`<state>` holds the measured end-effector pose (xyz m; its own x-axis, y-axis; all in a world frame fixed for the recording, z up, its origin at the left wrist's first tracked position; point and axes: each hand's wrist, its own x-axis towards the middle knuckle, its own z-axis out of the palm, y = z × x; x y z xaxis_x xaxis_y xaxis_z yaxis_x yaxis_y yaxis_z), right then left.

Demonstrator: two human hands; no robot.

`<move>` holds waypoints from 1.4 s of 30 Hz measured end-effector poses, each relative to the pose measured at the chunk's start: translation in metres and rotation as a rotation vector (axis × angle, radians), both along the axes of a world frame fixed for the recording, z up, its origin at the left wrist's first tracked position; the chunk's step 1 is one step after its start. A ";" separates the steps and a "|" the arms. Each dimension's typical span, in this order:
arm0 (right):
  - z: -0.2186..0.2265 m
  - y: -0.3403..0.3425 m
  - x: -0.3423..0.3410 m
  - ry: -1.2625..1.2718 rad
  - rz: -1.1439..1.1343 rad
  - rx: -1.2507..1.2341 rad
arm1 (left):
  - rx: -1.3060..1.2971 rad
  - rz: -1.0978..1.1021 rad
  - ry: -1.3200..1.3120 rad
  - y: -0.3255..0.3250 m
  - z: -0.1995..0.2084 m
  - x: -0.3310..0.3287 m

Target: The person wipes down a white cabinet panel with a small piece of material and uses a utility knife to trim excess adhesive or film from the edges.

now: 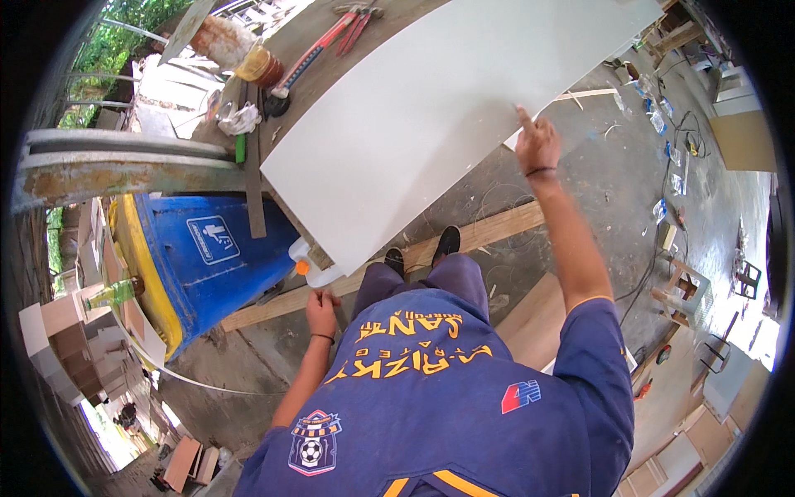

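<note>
A large pale grey-white panel (422, 116) lies at a slant across the workbench in front of me. Over its right edge is my right hand (539, 147), index finger stretched toward the panel's surface and the other fingers partly bent; nothing shows in it. I cannot tell whether the fingertip touches the panel. My left hand (321, 313) is low beside the panel's near corner, fingers curled. Just beyond it is a white plastic jug (323, 275) with an orange cap (302, 267), partly hidden by the panel. What the curled fingers hold, if anything, is hidden.
A blue bin (219, 257) with a yellow rim stands at left. On the bench lie a red-handled hammer (319, 51), red pliers (356, 31) and a rusty can (258, 66). A long wooden plank (497, 228) crosses the floor by my feet. Cables (687, 137) and scraps lie right.
</note>
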<state>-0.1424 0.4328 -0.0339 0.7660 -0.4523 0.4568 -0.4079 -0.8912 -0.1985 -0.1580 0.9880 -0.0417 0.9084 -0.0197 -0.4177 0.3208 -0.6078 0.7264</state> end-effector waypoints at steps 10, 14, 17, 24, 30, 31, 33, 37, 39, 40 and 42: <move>0.015 0.260 -0.031 -0.023 0.329 0.270 | -0.209 0.005 -0.008 0.035 -0.005 0.041; 0.010 0.374 -0.049 0.089 0.565 0.372 | -0.275 -0.117 0.005 0.051 -0.005 0.050; 0.014 0.393 -0.056 0.025 0.685 0.360 | -0.291 -0.140 0.040 0.076 -0.014 0.053; 0.016 0.251 -0.037 0.054 0.047 0.108 | -0.348 -0.120 0.083 0.125 -0.030 0.042; 0.020 0.443 -0.056 0.177 0.497 0.254 | -0.402 -0.185 0.059 0.147 -0.043 0.035; 0.019 0.440 -0.057 0.158 0.467 0.270 | -0.420 -0.212 0.054 0.149 -0.044 0.035; 0.024 0.409 -0.053 0.117 0.416 0.296 | -0.394 -0.251 0.036 0.149 -0.044 0.036; 0.024 0.323 -0.041 0.083 0.020 0.158 | -0.375 -0.295 0.049 0.152 -0.046 0.042; 0.011 0.341 -0.044 0.160 0.097 0.124 | -0.395 -0.335 0.044 0.157 -0.050 0.046; 0.015 0.374 -0.044 0.127 0.206 0.182 | -0.379 -0.374 0.030 0.157 -0.048 0.047; 0.017 0.442 -0.057 0.178 0.395 0.293 | -0.330 -0.430 0.039 0.154 -0.039 0.042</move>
<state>-0.1993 0.8747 -0.0174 0.9584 -0.2027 0.2011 -0.1024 -0.9013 -0.4209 -0.1162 1.1419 -0.0811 0.7733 -0.5223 -0.3594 0.1237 -0.4317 0.8935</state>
